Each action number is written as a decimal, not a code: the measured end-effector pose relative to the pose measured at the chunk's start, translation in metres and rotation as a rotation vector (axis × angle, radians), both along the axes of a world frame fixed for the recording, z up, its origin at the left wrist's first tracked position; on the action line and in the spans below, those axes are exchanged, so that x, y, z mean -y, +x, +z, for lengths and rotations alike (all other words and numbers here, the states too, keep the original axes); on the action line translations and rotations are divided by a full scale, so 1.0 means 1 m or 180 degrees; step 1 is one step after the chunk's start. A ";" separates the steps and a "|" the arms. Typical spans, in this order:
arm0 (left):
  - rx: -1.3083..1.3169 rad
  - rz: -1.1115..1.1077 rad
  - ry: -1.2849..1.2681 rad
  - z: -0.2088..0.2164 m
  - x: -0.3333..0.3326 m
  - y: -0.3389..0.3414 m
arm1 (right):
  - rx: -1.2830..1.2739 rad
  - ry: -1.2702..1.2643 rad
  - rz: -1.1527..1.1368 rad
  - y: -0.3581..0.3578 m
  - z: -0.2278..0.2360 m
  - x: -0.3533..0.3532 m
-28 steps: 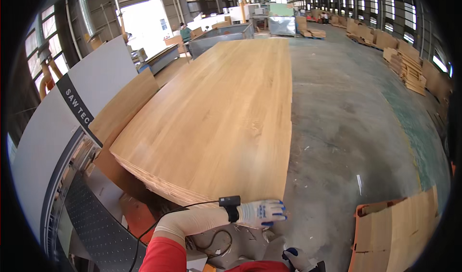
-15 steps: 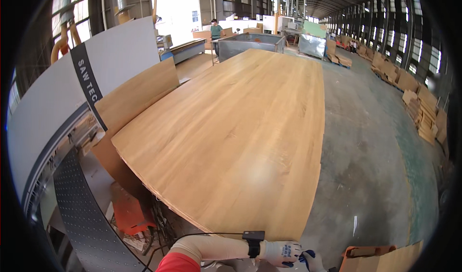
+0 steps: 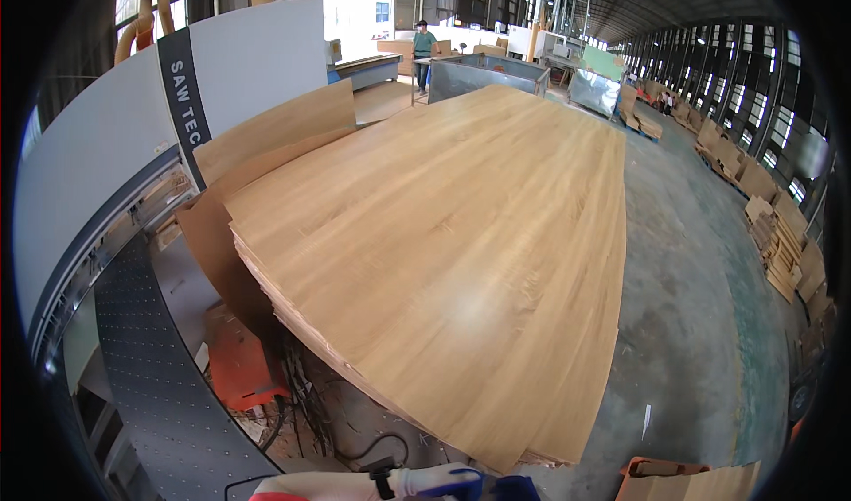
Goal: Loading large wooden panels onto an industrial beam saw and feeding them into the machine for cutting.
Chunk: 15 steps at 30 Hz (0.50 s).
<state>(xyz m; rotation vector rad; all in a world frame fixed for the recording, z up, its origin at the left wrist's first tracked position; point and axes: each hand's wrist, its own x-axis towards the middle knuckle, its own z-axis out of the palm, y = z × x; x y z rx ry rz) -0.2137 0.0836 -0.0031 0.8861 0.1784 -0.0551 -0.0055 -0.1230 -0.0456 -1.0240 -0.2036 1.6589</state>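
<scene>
1. The left hand, in a white glove with blue fingertips, has sunk to the lower edge of the view over the last second. It lies just below the near corner of the stack and does not touch it. Whether it is clenched or released cannot be told. A blue scrap just beside it may be the right hand, which is too cropped to judge.
2. The stack of veneer sheets now fills the middle of the view and runs away to its far edge. Its top sheet lies flat, as before, so nothing looks lifted yet.
3. The grey machine panel stands along the stack's left edge, with loose sheets leaning against it.
4. The dotted dark machine bed sits by the near-left corner.
5. The orange box lies beneath that corner.
</scene>
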 end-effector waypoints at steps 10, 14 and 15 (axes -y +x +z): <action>-0.1174 0.2486 -0.0099 -0.102 0.012 0.047 | 0.0308 0.0810 -0.0582 -0.018 -0.065 -0.093; -0.1029 0.2852 0.0512 -0.062 0.023 0.062 | 0.0399 0.0826 -0.0239 -0.012 -0.019 -0.080; -0.1029 0.2891 0.0539 -0.038 0.032 0.065 | 0.0227 0.0813 -0.0200 -0.010 -0.011 -0.076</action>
